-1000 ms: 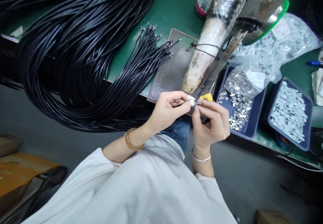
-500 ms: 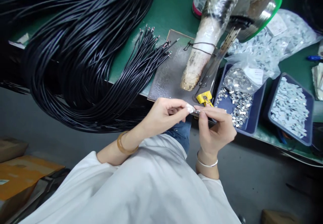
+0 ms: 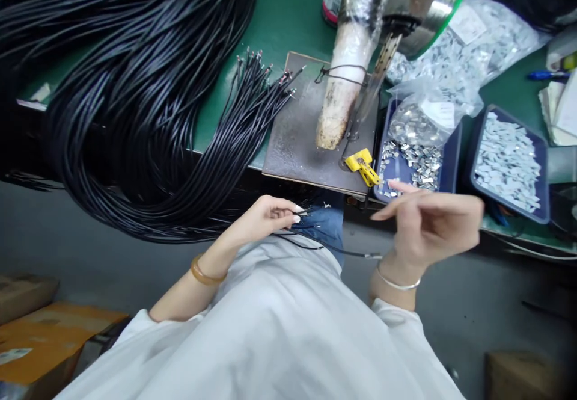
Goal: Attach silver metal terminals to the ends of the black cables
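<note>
Glossy black is shown by the cables (image 3: 148, 117), flecked with red at their ends, and deep green by the bench (image 3: 282, 9), on which a grey-brown board (image 3: 293, 141) is faintly speckled. Dark blue is shared by the left tray (image 3: 399, 175) and the right tray (image 3: 544, 190), while the clip (image 3: 360, 160) is coloured bright yellow and the spool (image 3: 440, 15) is rimmed in vivid green. Plain white is worn in the shirt (image 3: 270, 328) and blue in the jeans (image 3: 332, 222), with an amber bangle (image 3: 201, 276) and a silver bangle (image 3: 396, 286).
</note>
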A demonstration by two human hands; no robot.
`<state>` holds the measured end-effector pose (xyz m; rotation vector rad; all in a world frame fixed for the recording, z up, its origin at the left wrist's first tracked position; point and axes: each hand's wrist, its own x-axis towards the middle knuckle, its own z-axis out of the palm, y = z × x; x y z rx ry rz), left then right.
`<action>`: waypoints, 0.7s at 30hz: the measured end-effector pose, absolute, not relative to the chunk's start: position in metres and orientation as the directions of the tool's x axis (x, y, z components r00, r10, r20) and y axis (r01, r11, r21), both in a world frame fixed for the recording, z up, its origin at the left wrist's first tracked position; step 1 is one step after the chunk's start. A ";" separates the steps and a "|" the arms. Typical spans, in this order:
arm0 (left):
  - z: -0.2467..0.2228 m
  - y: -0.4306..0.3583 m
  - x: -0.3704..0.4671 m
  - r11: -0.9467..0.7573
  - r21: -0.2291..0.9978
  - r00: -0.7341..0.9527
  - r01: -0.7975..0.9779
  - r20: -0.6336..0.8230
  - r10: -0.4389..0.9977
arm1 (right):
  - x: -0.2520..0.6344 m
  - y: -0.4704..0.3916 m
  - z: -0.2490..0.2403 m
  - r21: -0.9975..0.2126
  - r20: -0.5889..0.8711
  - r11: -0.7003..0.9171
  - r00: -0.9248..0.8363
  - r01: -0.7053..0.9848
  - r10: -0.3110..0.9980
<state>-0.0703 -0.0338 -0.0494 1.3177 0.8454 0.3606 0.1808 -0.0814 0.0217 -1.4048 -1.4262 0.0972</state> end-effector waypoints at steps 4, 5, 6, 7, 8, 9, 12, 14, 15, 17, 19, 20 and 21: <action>-0.036 -0.037 -0.059 -0.211 0.909 0.772 0.359 -0.163 0.614 | 0.213 -0.056 0.023 -0.368 0.926 0.334 0.310 0.868 0.216; -0.031 -0.037 -0.057 -0.303 0.881 0.793 0.363 -0.122 0.597 | 0.223 -0.053 0.024 -0.390 0.896 0.293 0.286 0.873 0.341; -0.026 -0.036 -0.055 -0.362 0.864 0.809 0.349 -0.083 0.581 | 0.232 -0.051 0.025 -0.456 0.811 0.206 0.309 0.866 0.497; -0.021 -0.034 -0.052 -0.390 0.865 0.823 0.314 -0.044 0.567 | 0.242 -0.050 0.026 -0.506 0.684 0.098 0.330 0.857 0.650; -0.015 -0.032 -0.049 -0.392 0.883 0.833 0.260 0.000 0.553 | 0.250 -0.049 0.025 -0.535 0.533 -0.019 0.354 0.845 0.768; -0.008 -0.029 -0.046 -0.370 0.910 0.841 0.187 0.046 0.539 | 0.257 -0.047 0.024 -0.540 0.407 -0.109 0.373 0.835 0.834; 0.016 -0.023 -0.034 -0.178 0.983 0.840 -0.049 0.137 0.525 | 0.271 -0.039 0.016 -0.441 0.260 -0.239 0.378 0.865 0.889; 0.030 -0.024 -0.024 0.027 0.991 0.802 -0.133 0.092 0.590 | 0.274 -0.031 0.011 -0.377 0.217 -0.268 0.366 0.886 0.905; 0.034 -0.026 -0.019 0.129 0.978 0.761 -0.164 0.042 0.648 | 0.275 -0.028 0.010 -0.359 0.192 -0.276 0.360 0.892 0.913; 0.033 -0.033 -0.009 0.254 0.930 0.652 -0.264 -0.022 0.758 | 0.274 -0.023 0.010 -0.332 0.147 -0.289 0.352 0.898 0.924; 0.022 -0.038 -0.001 0.311 0.881 0.561 -0.358 -0.064 0.826 | 0.273 -0.022 0.012 -0.287 0.129 -0.279 0.326 0.916 0.936; 0.014 -0.039 0.001 0.331 0.862 0.522 -0.383 -0.094 0.848 | 0.273 -0.023 0.013 -0.272 0.132 -0.260 0.304 0.926 0.943; 0.005 -0.039 0.003 0.345 0.844 0.480 -0.410 -0.122 0.869 | 0.274 -0.024 0.014 -0.270 0.134 -0.234 0.278 0.934 0.951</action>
